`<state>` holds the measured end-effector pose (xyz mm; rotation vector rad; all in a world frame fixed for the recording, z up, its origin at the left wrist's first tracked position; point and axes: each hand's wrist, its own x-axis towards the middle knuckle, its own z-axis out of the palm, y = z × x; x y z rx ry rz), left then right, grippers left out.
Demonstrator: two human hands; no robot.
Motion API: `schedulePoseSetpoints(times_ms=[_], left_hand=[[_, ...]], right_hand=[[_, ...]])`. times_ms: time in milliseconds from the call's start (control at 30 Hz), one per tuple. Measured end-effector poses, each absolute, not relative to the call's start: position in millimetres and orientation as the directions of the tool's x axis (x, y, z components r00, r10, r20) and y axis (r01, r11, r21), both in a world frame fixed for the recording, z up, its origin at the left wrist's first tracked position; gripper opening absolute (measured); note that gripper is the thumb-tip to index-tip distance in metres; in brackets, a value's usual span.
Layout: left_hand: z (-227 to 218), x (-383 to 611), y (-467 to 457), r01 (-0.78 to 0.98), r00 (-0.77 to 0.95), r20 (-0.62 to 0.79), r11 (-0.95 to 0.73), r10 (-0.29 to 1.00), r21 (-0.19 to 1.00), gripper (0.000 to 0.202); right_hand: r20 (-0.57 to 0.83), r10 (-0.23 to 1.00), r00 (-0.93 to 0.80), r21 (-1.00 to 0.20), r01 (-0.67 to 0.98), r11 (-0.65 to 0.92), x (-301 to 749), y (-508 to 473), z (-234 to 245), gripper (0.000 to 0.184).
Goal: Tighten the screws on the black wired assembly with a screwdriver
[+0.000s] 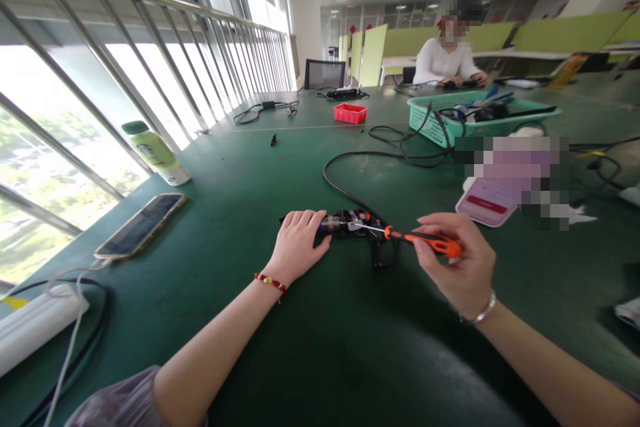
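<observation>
On the green table lies an opened black power tool (341, 223) with its inner parts and a few wires showing; a black cord runs from it. My left hand (300, 238) wraps over the tool's left end, fingers on top and thumb along the near side. In my right hand (460, 267) is an orange and black screwdriver (425, 240), gripped by its handle and pointing left. Its shaft reaches over the tool's exposed parts. Whether the tip touches them I cannot tell. The tool's black handle part (384, 253) points toward me.
Behind stand a small red tray (351, 113) and a green basket (420, 115) of tools and cords. A phone (143, 227) and a bottle (157, 153) are at left, another phone (493, 197) at right. A person in white (440, 63) sits across.
</observation>
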<state>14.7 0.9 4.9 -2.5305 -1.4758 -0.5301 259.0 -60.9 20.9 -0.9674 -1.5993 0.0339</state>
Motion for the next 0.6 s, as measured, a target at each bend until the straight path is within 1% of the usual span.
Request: schedulePoseSetpoints(times_ms=[67,100,200,267,467,600], left_hand=[[5.2,14.8,0.7,0.865,0.449,0.379,-0.5,0.809,0.041,0.036],[5.4,14.8,0.6,0.865,0.448,0.378,-0.499,0.81,0.043,0.037],[5.7,14.6,0.7,0.866,0.445,0.38,-0.498,0.811,0.049,0.037],[5.7,14.5,0.9,0.864,0.445,0.382,-0.501,0.81,0.055,0.037],[5.8,15.4,1.1,0.866,0.446,0.375,-0.498,0.813,0.05,0.037],[5.5,15.1,0.6,0.866,0.449,0.372,-0.498,0.813,0.043,0.037]], right_hand=[[0.799,0.6,0.046,-0.516,0.566,0.643,258.3,-61.5,21.9,0.026],[0.803,0.594,0.051,-0.516,0.56,0.649,257.9,-61.5,22.0,0.027],[0.831,0.55,0.086,-0.507,0.524,0.684,256.8,-60.3,21.2,0.041],[0.837,0.538,0.097,-0.506,0.511,0.695,256.7,-60.0,21.1,0.046],[0.795,0.607,-0.006,-0.514,0.524,0.679,255.4,-63.6,25.4,0.032],[0.821,0.567,0.067,-0.516,0.513,0.686,254.9,-62.6,23.1,0.04]])
